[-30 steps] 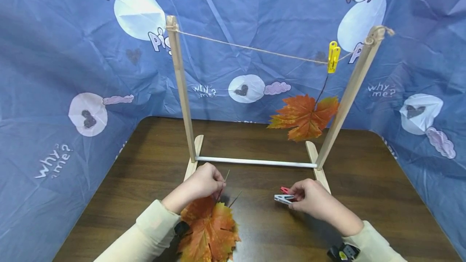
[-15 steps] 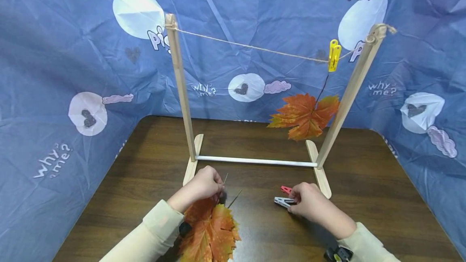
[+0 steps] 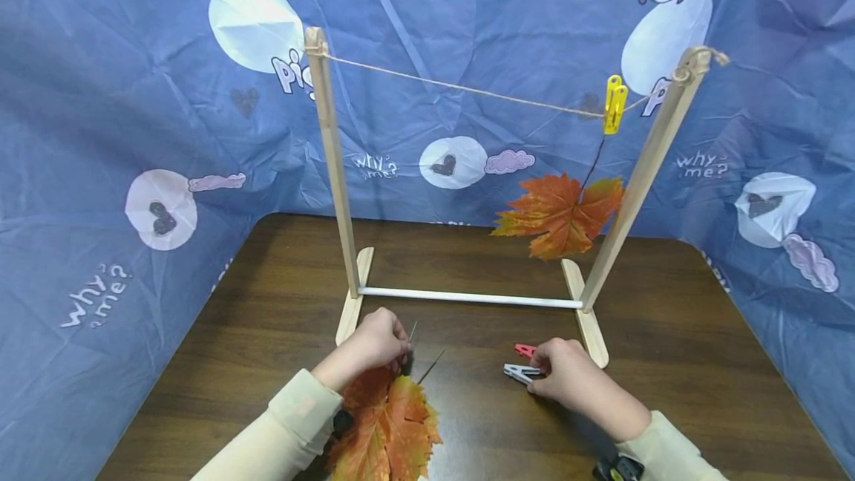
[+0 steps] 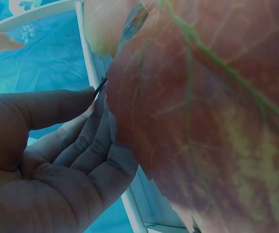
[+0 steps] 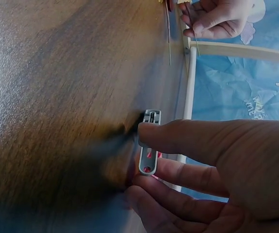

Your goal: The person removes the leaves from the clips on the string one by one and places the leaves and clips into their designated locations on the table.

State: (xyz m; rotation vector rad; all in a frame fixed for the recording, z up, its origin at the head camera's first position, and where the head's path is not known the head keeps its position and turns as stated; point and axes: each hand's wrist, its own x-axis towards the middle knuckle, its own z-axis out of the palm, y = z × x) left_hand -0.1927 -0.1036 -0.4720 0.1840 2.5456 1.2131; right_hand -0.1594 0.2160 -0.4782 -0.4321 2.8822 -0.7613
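My left hand pinches the thin stem of an orange maple leaf between thumb and fingertips. In the left wrist view the veined leaf fills the right side, close to my fingers. A second stem sticks out beside it from the leaves low on the table. My right hand grips a grey clothespin low over the table, with the thumb across it in the right wrist view. Just behind that is a red clothespin, partly covered by my fingers.
A wooden frame with two posts, a white crossbar and a twine line stands ahead. A yellow clothespin holds another maple leaf on the line near the right post. Blue printed cloth surrounds the brown table.
My right hand has dropped slightly toward me, and the grey clothespin now shows farther apart from the red one. The left hand has shifted a little lower with the stem.
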